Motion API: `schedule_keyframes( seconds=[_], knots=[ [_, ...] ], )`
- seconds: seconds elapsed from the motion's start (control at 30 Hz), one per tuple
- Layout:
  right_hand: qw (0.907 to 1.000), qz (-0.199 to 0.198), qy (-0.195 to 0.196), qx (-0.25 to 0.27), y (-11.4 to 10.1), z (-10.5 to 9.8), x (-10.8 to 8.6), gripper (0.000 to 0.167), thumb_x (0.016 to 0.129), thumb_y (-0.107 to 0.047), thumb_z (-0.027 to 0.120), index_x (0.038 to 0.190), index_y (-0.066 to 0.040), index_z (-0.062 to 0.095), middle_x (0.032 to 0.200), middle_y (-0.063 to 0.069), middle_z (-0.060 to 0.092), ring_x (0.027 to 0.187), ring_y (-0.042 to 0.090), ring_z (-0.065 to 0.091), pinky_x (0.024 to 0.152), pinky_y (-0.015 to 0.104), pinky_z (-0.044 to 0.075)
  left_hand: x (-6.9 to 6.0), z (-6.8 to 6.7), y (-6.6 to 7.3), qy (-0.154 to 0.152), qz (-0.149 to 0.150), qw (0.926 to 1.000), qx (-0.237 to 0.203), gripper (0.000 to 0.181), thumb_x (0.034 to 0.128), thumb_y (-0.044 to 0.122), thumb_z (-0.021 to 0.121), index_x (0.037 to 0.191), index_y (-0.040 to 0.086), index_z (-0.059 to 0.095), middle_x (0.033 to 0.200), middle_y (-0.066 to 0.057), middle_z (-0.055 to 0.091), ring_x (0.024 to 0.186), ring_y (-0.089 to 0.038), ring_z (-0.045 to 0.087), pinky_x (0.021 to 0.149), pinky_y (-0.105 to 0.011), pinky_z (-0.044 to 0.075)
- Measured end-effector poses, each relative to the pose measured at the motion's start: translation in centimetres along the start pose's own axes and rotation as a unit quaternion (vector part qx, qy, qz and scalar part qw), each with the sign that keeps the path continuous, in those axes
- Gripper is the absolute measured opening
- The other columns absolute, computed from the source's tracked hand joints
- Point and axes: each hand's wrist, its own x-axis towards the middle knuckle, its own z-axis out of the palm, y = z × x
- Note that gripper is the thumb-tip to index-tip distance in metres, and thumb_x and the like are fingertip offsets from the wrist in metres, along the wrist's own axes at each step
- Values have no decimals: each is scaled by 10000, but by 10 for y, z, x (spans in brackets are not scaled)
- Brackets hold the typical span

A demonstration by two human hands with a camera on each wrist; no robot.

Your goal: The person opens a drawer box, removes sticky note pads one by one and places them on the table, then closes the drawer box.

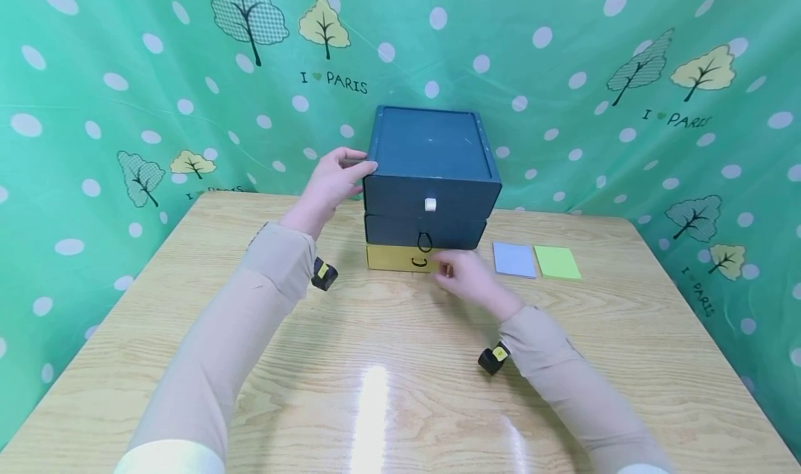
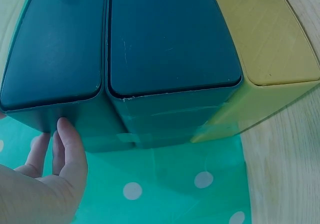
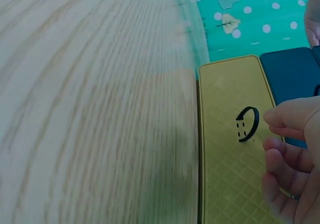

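Loosely curled and empty, the right hand (image 1: 466, 276) hovers beside the black loop (image 3: 256, 121) of the yellow drawer (image 1: 388, 258), center frame; the left hand (image 1: 334, 181), fingers extended, steadies the blue cabinet (image 1: 432, 144). Opening seems at hand, calling for a hooked pull.

The drawer stack (image 1: 409, 196) is dark blue above, yellow below; right of it, periwinkle pad (image 1: 514, 260), lime pad (image 1: 557, 263); behind, white-dotted green curtain (image 1: 544, 78); beneath, wood-grained worktop (image 1: 432, 335).
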Motion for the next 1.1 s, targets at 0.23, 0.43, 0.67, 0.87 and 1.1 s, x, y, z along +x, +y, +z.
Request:
schedule_keyframes(
  seconds=[0.23,0.43,0.67,0.87,1.1],
  knots=[
    [9995,67,-102,-301,-7,6,9,248,877,-119,650,1112,-56,695,676,-15,596,537,65,433,470,191,356,0,0,0,6,-11,10000,-13,457,936,249,592,1343,86,465,1292,-134,453,1238,-250,481,1032,-350,470],
    [9983,196,-179,-525,-14,10,14,191,880,-115,635,1039,-62,727,676,-3,606,514,77,413,454,187,302,1,0,-2,-18,6,10000,-9,464,937,252,587,1350,85,459,1296,-136,452,1243,-248,477,1034,-347,469],
    [9977,74,-158,-650,-13,17,16,136,871,-103,643,955,-83,747,762,9,666,565,74,448,492,187,347,0,0,0,-19,-15,10000,23,458,939,262,586,1349,102,458,1297,-119,456,1243,-235,478,1031,-339,470],
    [9970,106,-262,-714,-14,20,17,137,865,-87,623,920,-94,749,743,-5,652,556,72,439,484,187,338,0,0,-1,-1,-13,10000,29,456,937,264,590,1344,104,464,1299,-115,462,1240,-232,480,1024,-333,476],
    [9947,369,-422,-860,-17,20,20,125,864,-84,624,904,-83,743,812,30,711,585,84,523,529,221,468,2,0,-3,-1,16,10000,7,455,934,265,594,1340,104,468,1303,-112,467,1237,-230,484,1023,-334,478]
  ],
)
